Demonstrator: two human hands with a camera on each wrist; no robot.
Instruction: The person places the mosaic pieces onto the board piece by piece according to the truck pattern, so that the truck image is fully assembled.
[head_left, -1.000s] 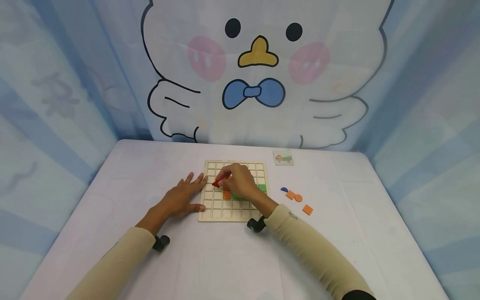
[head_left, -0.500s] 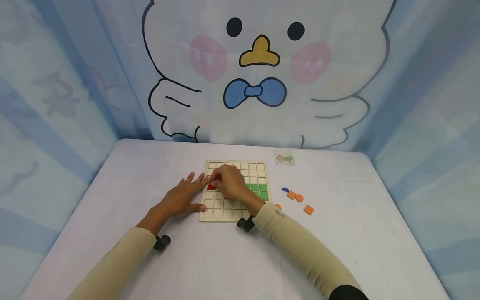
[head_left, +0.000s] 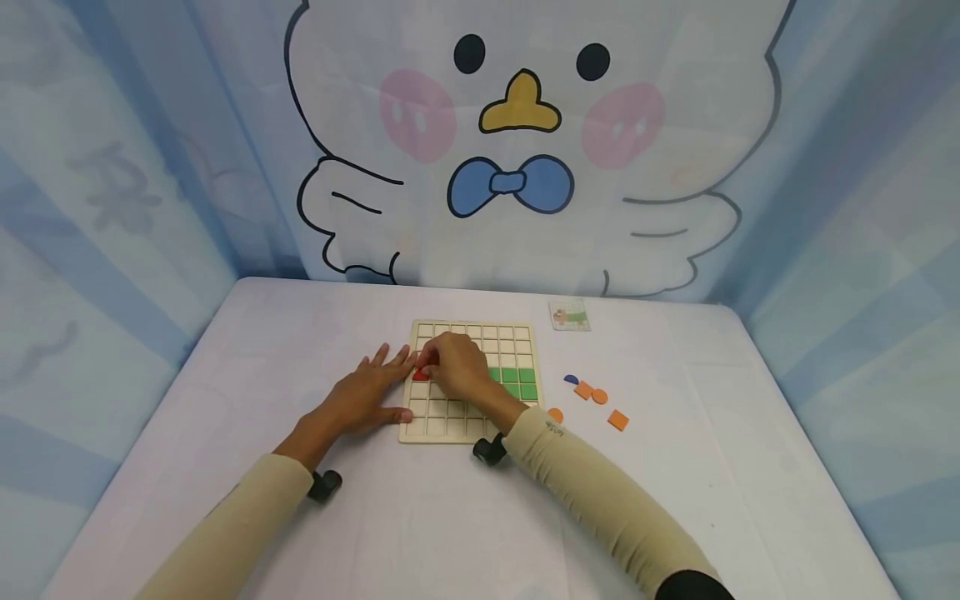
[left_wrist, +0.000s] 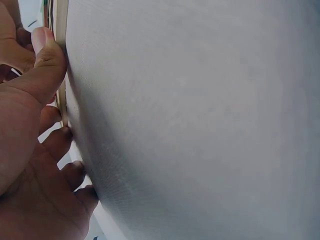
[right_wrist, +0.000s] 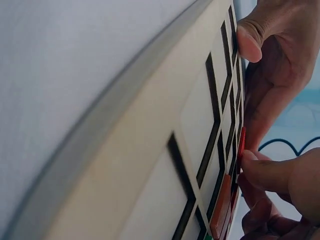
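Observation:
A pale wooden grid board (head_left: 442, 432) lies on the table. My left hand (head_left: 362, 396) is spread flat at its left side, with fingertips and thumb touching the edge. My right hand (head_left: 459, 365) reaches over the board, its thumb and fingertips pinching a small red tile (head_left: 420, 375) at a cell of the leftmost column. In the right wrist view the thumb sits against that red tile (right_wrist: 242, 149), low in the grid. Green square tiles (head_left: 519, 383) fill cells on the right side. An orange tile (right_wrist: 221, 207) lies in the grid, hidden under my right hand in the head view.
Right of the board lie a blue half-round tile (head_left: 572, 379), orange squares (head_left: 618, 420) and orange round tiles (head_left: 599, 397). A small picture card (head_left: 569, 316) lies behind them. The white table (head_left: 420, 525) meets a printed curtain (head_left: 675, 125) at the back.
My right hand has moved left with the red tile, from above the board's inner cells to its leftmost column, uncovering more green tiles. My left hand stays in place.

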